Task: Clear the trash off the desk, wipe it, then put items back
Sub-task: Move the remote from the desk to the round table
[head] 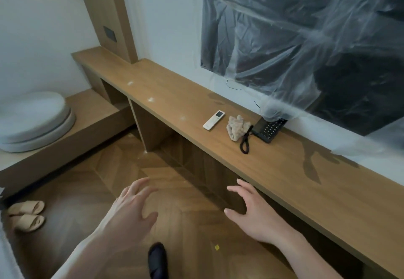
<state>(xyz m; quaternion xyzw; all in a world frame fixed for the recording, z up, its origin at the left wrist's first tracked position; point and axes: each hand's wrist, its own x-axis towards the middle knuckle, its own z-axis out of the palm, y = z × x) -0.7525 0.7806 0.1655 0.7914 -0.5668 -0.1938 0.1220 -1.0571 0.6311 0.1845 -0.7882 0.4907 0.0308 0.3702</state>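
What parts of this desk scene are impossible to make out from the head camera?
- Telephone: its far end is covered by the hanging plastic sheet.
- Whatever the sheet wraps: only a dark shape shows through.
- Remote control: buttons too small to read.
- Desk: right end cut off by the picture's edge.
- Yellow scrap on the floor: too small to identify.

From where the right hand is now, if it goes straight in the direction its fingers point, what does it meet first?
Probably the front edge of the desk; the right hand is open, fingers aimed up-left just before it. Depth is unclear, so it might pass above the edge.
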